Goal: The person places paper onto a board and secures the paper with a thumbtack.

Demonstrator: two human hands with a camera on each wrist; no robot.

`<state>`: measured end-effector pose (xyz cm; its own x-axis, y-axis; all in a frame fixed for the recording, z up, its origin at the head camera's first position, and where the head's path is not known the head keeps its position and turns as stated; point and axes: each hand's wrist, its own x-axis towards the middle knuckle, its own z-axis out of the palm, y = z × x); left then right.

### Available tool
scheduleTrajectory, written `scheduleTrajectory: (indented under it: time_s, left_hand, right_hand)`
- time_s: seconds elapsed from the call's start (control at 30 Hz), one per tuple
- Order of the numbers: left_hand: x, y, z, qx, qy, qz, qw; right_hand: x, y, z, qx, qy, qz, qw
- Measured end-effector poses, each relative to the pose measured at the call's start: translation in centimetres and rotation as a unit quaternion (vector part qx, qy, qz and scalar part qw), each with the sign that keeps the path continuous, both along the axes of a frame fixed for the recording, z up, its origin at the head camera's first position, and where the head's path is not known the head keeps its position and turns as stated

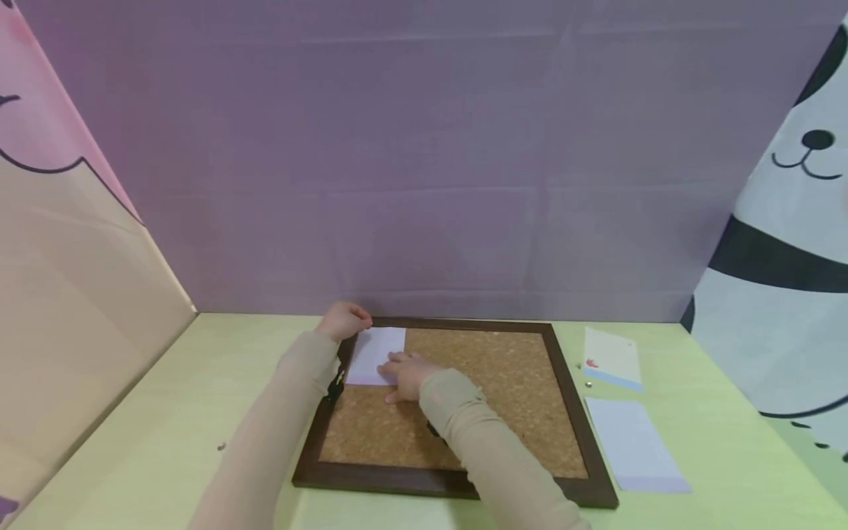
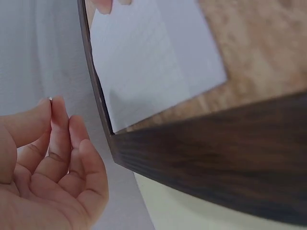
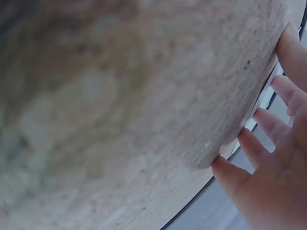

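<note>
A white sheet of paper (image 1: 375,356) lies in the far left corner of a cork board (image 1: 490,383) with a dark wooden frame. My left hand (image 1: 343,321) is at that corner, just beyond the frame; in the left wrist view its thumb and forefinger pinch a tiny shiny thumbtack (image 2: 50,99), mostly hidden by the fingertips. The right hand (image 1: 411,374) lies with spread fingers across the paper's right edge and the cork. Its fingertips (image 3: 221,165) touch down on the board in the right wrist view.
Right of the board are a cream note sheet (image 1: 611,357) with a blue edge and a white paper (image 1: 636,445). Small metal tacks lie on the table, one (image 1: 588,384) near the notes and another (image 1: 221,446) to the left. A purple cloth (image 1: 437,162) hangs behind.
</note>
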<state>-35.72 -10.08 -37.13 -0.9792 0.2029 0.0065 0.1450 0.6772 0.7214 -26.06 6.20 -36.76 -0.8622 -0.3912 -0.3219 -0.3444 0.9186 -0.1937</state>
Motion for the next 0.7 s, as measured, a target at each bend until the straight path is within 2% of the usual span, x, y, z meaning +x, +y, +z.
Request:
scheduleTrajectory:
  time_s: [0.17,0.37,0.7]
  left_hand:
    - [-0.7,0.4,-0.2,-0.024,-0.010,-0.001,0.9996]
    - [-1.5,1.1,-0.6,-0.030,-0.020,-0.007,0.9993]
    - [-1.3,2.0,-0.9,-0.031,-0.029,-0.007,0.9991]
  right_hand:
    - [-0.1,-0.1,-0.2,0.007,0.004,0.004,1.0000]
    - [-0.1,-0.1,-0.3,0.007,0.009,0.005,0.9999]
    - [-0.2,0.0,-0.4,0.008,0.012,0.007,0.9999]
